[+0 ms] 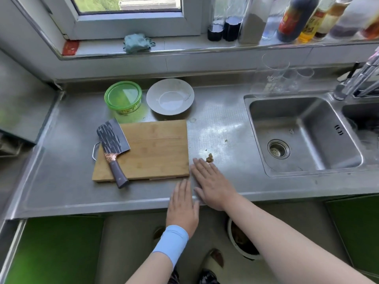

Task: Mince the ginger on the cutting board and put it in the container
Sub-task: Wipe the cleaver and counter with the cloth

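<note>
A bamboo cutting board (155,148) lies on the steel counter with a dark cleaver (113,140) resting across its left side, handle toward me. The board's surface is bare. A green lidded container (123,97) stands behind the board, next to a white bowl (170,96). A small clump of brownish ginger scraps (209,158) lies on the counter right of the board. My right hand (213,183) lies flat on the counter, fingertips just short of the scraps. My left hand (183,206) is flat at the counter's front edge, fingers straight, holding nothing.
A steel sink (303,136) with a faucet (356,78) is at the right. Glasses (274,74) stand behind it. Bottles (297,17) and a green cloth (136,43) sit on the window sill. A bin (242,240) stands on the floor below.
</note>
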A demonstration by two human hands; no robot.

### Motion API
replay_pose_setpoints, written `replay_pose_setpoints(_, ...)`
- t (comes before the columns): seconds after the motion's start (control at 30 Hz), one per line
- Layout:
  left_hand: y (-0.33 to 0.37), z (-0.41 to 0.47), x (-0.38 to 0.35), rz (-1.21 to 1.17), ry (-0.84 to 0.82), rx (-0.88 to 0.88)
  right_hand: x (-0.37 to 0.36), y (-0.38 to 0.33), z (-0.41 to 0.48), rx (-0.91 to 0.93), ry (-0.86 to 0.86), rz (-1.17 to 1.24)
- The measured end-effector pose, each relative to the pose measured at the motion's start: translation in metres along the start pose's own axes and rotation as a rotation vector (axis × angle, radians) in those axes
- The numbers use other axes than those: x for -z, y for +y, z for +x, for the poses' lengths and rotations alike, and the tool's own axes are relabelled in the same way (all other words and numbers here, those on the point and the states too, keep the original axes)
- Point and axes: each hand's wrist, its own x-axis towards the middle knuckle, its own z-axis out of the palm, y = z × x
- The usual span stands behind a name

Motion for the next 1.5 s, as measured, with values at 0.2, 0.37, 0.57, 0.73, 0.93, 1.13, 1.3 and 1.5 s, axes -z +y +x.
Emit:
replay_pose_setpoints(0.2,0.013,0.008,-0.015,0.159,-0.105,-0.210,-0.013,0.045,-0.017,-0.015,-0.004,-0.067)
replay_pose_setpoints(0.37,0.031,0.039,-0.015,0.133,-0.093,-0.325,0.006,0.078,-0.030,-0.041,0.105,0.141)
replay_pose_setpoints(0.57,0.063,0.115,0.001,0.038,-0.046,0.004,0.033,0.107,0.017,-0.298,0.103,0.223)
replay_pose_setpoints(0.73,0.067,0.126,-0.005,0.102,-0.033,-0.058,0.030,0.114,0.042,-0.303,0.000,0.230)
replay_pose_setpoints(0.93,0.060,0.120,-0.005,0.083,-0.150,-0.361,0.000,0.106,-0.013,-0.147,0.104,0.322)
replay_pose_setpoints(1.13,0.055,0.128,0.017,-0.293,-0.262,-0.538,-0.002,0.086,-0.033,-0.389,0.244,0.393)
replay_pose_setpoints(1.3,0.051,0.148,0.038,-0.593,-0.067,-0.270,-0.002,0.032,0.028,-0.578,0.102,0.111)
replay_pose_setpoints(1.5,0.049,0.168,0.033,-0.086,-0.197,-0.402,-0.012,0.044,0.039,-0.628,0.045,-0.030)
